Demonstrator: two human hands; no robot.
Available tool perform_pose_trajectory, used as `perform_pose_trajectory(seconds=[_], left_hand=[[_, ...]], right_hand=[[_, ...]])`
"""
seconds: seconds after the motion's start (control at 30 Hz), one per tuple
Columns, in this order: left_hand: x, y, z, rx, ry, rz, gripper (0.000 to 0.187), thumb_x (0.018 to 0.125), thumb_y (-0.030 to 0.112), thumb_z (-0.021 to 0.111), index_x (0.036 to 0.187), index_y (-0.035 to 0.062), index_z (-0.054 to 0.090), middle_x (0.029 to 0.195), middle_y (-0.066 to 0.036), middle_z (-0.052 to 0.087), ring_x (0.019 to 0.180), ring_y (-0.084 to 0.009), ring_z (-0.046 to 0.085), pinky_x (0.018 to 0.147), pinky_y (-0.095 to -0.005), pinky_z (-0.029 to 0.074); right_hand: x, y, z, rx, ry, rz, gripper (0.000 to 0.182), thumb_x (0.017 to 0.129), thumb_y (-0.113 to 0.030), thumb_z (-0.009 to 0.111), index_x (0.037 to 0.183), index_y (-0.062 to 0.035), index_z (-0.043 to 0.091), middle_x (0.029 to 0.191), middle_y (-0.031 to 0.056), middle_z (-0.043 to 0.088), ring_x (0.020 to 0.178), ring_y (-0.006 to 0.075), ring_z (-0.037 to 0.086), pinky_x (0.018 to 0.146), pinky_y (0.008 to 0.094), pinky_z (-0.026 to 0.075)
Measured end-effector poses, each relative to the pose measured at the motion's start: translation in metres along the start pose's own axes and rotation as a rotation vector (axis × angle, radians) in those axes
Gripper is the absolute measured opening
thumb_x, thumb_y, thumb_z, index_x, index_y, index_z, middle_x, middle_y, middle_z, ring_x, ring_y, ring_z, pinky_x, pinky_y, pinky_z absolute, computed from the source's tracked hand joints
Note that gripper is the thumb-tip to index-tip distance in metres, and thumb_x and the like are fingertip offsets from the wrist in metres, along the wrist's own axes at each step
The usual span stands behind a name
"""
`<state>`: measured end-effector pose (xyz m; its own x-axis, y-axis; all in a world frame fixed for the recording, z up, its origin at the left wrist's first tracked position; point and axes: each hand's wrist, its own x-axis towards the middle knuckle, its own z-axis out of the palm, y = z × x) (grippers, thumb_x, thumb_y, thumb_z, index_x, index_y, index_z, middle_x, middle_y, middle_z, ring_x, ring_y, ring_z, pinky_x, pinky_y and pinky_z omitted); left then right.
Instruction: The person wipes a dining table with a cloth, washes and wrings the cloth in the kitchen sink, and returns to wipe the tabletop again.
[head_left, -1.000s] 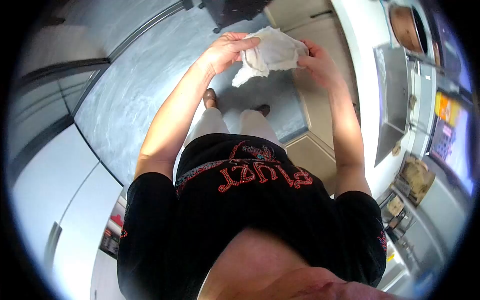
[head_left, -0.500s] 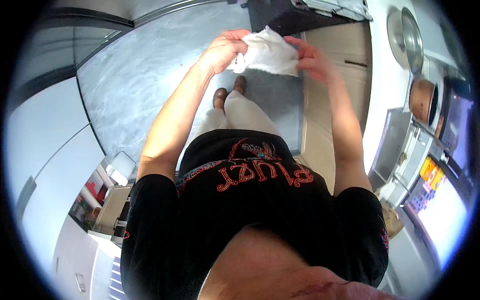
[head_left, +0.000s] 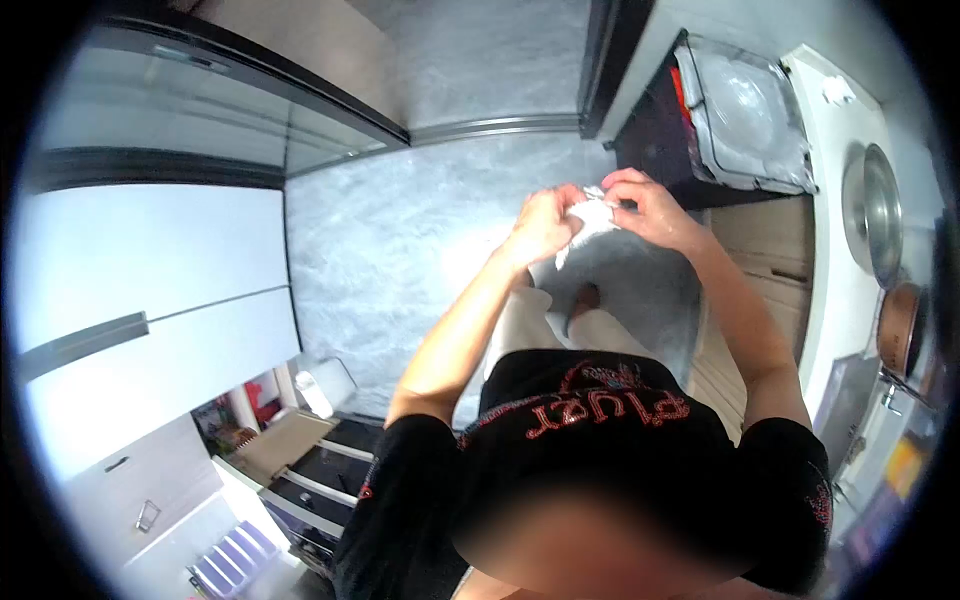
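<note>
A crumpled white cloth [head_left: 593, 214] is bunched up in front of my body, above the grey floor. My left hand [head_left: 543, 222] has its fingers closed on the cloth's left side, and a loose corner hangs down beside it. On the other side, my right hand [head_left: 655, 212] pinches the cloth between thumb and fingers. The two hands are close together, with the cloth between them. Part of it is hidden inside my fingers.
At the upper right stands a dark bin [head_left: 655, 140] beside a plastic-covered top [head_left: 745, 105]. A round metal pan [head_left: 882, 215] and a copper-coloured pot [head_left: 898, 325] are along the right counter [head_left: 825, 240]. White cabinet doors [head_left: 190, 240] line the left; an opened shelf unit [head_left: 290, 445] is below.
My hands have come closer together, and the cloth that was spread between them is now bunched smaller. My view has turned, showing more of the doorway and the bin.
</note>
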<state>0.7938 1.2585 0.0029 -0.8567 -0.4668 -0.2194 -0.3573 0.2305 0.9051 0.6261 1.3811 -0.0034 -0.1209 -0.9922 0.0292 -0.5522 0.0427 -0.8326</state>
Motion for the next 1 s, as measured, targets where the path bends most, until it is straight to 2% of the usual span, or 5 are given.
perform_pose_trajectory(seconds=[0.3,0.5,0.8,0.9,1.0], left_hand=[[0.04,-0.077,-0.094,0.488,0.224,0.199,0.023,0.07,0.004,0.052,0.09,0.0089,0.062,0.077,-0.014,0.062,0.069,-0.0296,0.06,0.068,-0.0354,0.046],[0.071,-0.086,-0.21,-0.405,-0.049,-0.155,0.012,0.076,0.002,0.059,0.087,0.0026,0.062,0.076,-0.002,0.063,0.064,-0.0084,0.054,0.062,-0.0227,0.045],[0.12,-0.05,-0.35,-0.538,-0.034,-0.089,0.015,0.075,-0.001,0.064,0.091,0.0003,0.063,0.081,-0.002,0.064,0.071,-0.0081,0.058,0.065,-0.0209,0.047],[0.166,-0.113,-0.345,-0.04,0.027,-0.249,0.016,0.075,0.0,0.065,0.091,0.0009,0.064,0.082,-0.002,0.064,0.073,-0.0076,0.058,0.067,-0.0206,0.047],[0.201,-0.116,-0.369,-0.416,0.064,-0.218,0.017,0.075,0.001,0.067,0.092,0.0002,0.064,0.079,-0.002,0.063,0.071,-0.0073,0.057,0.066,-0.0226,0.047]], right_hand=[[0.114,-0.028,0.03,0.348,0.024,0.154,0.005,0.073,-0.001,0.051,0.076,-0.0004,0.055,0.083,0.0053,0.057,0.077,0.0111,0.053,0.067,0.0235,0.042],[0.204,-0.014,0.046,0.529,0.023,0.339,0.009,0.08,-0.009,0.056,0.084,-0.0015,0.055,0.074,-0.0006,0.053,0.069,0.0057,0.048,0.061,0.0226,0.04],[0.32,-0.051,0.043,0.889,-0.147,0.344,0.027,0.075,-0.017,0.065,0.094,0.0012,0.057,0.081,0.0065,0.058,0.074,0.013,0.052,0.07,0.0274,0.043],[0.365,0.02,0.064,0.09,-0.237,0.378,0.023,0.077,-0.014,0.061,0.095,0.0004,0.06,0.08,0.0055,0.06,0.073,0.0119,0.052,0.068,0.0267,0.043],[0.406,0.045,0.054,0.546,-0.103,0.33,0.017,0.076,-0.012,0.061,0.076,0.0019,0.053,0.066,0.0008,0.049,0.066,0.0089,0.044,0.059,0.0283,0.039]])
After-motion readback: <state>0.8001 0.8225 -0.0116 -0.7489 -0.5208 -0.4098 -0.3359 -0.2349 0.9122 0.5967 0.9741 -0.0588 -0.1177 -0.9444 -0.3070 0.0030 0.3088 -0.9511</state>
